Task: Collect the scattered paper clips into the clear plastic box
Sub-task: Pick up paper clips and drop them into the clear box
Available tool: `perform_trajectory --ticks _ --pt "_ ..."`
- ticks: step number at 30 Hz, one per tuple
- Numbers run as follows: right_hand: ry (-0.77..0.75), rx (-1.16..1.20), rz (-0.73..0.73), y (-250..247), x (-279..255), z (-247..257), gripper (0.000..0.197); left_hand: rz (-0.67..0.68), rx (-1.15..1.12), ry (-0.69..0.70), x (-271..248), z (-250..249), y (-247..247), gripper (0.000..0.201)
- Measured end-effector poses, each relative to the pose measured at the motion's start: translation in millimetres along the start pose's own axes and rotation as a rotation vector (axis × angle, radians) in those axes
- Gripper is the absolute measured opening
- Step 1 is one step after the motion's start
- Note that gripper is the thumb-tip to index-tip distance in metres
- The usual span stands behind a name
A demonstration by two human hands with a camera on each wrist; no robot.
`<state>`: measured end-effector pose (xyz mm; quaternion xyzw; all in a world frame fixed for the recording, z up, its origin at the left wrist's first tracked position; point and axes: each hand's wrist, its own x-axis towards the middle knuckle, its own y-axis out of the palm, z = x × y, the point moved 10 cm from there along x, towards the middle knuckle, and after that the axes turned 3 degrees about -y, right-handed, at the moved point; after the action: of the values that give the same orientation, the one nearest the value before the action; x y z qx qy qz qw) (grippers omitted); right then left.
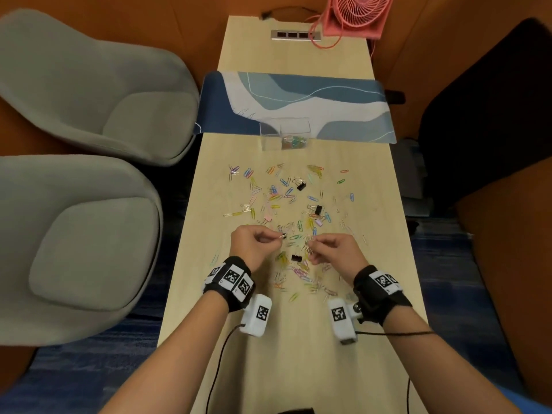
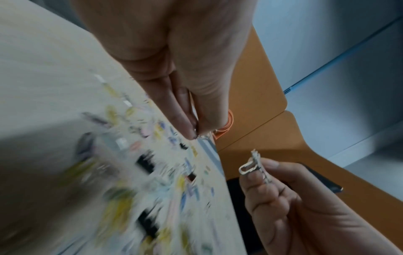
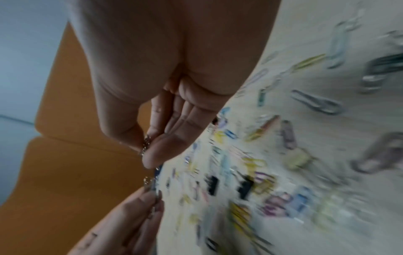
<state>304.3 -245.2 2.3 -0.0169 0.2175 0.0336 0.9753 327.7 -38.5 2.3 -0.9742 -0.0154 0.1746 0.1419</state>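
Head view: left hand (image 1: 254,245) and right hand (image 1: 334,252) each pinch silver clips above the scattered paper clips (image 1: 286,198); the clear plastic box (image 1: 285,133) sits beyond. Wrist views: both pinches confirmed, table blurred

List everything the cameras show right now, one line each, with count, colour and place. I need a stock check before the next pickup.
Scattered paper clips: many, mixed colours and silver, spread over the table's middle and near part.
Clear plastic box: one, transparent, at the mat's near edge, a small heap of coloured clips inside.
Binder clips: at least three, black, among the paper clips.
Desk mat: one, blue and white, across the table beyond the box.
Table: one, light wood.
Fan: one, pink, far right corner.
Socket strip: one, silver, far end.
Chairs: two, grey, left of the table.
Left hand: pinches a silver clip.
Right hand: pinches a silver clip bunch.
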Motion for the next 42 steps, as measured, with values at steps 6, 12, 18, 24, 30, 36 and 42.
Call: perform_trajectory --ticks 6,12,18,24,30,36,42 --pt "-0.132 0.199 -0.111 -30.6 55.9 85.5 0.011 -0.002 -0.089 0.131 64.0 -72.0 -9.1 0.011" --pt "-0.2 0.384 -0.14 -47.1 121.0 144.3 0.007 -0.102 -0.133 0.221 144.9 -127.2 -27.7 0.013" --pt "-0.239 0.429 -0.164 -55.7 189.3 168.2 0.007 -0.156 -0.149 0.231 216.8 -142.8 -22.5 0.012" --pt "-0.254 0.317 -0.142 -53.3 251.8 173.1 0.008 -0.165 -0.07 0.293 270.2 -152.8 7.6 0.009" --pt "-0.226 0.161 -0.217 -64.0 297.3 153.9 0.008 -0.095 0.133 0.352 295.0 -146.2 41.2 0.007" --pt "-0.238 0.027 -0.255 -62.7 309.1 139.2 0.015 -0.154 0.243 0.364 303.0 -134.8 43.1 0.01" --pt "-0.262 -0.105 -0.266 -59.1 315.0 139.2 0.016 -0.168 0.282 0.383 303.4 -141.0 43.3 0.006"
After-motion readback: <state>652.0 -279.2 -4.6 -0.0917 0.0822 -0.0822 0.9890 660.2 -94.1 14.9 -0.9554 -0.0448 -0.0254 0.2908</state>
